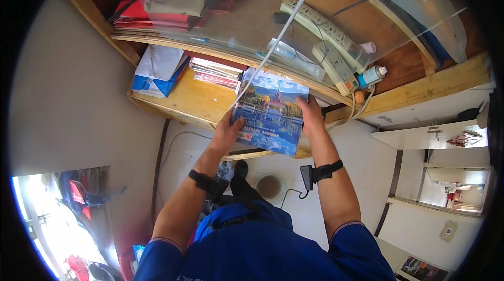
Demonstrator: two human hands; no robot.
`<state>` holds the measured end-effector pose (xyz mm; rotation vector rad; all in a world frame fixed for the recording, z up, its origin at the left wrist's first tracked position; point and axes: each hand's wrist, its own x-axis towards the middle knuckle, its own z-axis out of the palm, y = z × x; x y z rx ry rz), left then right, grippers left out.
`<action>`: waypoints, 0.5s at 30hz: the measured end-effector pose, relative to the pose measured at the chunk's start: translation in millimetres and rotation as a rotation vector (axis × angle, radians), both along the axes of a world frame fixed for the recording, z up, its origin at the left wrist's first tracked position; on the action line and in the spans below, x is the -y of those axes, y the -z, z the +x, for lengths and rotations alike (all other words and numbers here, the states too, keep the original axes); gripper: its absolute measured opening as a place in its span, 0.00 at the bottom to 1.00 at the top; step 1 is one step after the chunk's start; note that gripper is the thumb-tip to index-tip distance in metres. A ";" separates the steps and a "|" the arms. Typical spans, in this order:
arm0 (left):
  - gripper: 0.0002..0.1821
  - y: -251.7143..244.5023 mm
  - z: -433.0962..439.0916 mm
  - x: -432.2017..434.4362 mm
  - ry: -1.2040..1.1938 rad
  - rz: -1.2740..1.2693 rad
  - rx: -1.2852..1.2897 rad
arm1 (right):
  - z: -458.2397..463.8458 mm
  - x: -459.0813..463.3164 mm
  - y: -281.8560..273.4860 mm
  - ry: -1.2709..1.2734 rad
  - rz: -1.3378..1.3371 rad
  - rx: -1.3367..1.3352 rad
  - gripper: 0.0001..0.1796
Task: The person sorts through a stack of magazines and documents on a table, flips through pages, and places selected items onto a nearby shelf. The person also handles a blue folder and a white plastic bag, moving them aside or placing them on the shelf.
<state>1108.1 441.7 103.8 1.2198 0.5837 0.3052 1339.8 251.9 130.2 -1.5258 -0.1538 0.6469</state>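
Note:
My left hand (228,131) grips the lower left edge of a glossy magazine (271,113), its thumb on the cover. The cover shows a pavilion, water and trees, and bears writing. On the right edge, my right hand (311,113) holds it with the thumb on top. The magazine's upper end lies at the wooden shelf opening, just right of a stack of papers and booklets (216,72). A white cable (275,41) crosses in front of its upper left part. The fingers beneath the magazine are hidden.
Above the lower shelf (185,106), a glass-covered shelf holds red folders (153,17) and a power strip (327,31). A spray can (372,76) stands near its right edge. A bucket (269,186) is on the floor by my feet. A cabinet door (429,135) juts out at right.

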 end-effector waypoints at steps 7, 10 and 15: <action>0.23 7.2 47.9 -16.4 -0.020 -0.057 0.012 | -71.9 49.9 -6.5 -0.085 0.125 -0.511 0.23; 0.22 3.3 64.5 -22.8 -0.043 -0.078 -0.032 | -66.3 42.7 -11.7 -0.072 0.070 -0.510 0.21; 0.18 -2.8 66.1 -20.8 -0.163 -0.343 -0.092 | -44.4 16.1 -9.9 0.108 0.105 -0.436 0.18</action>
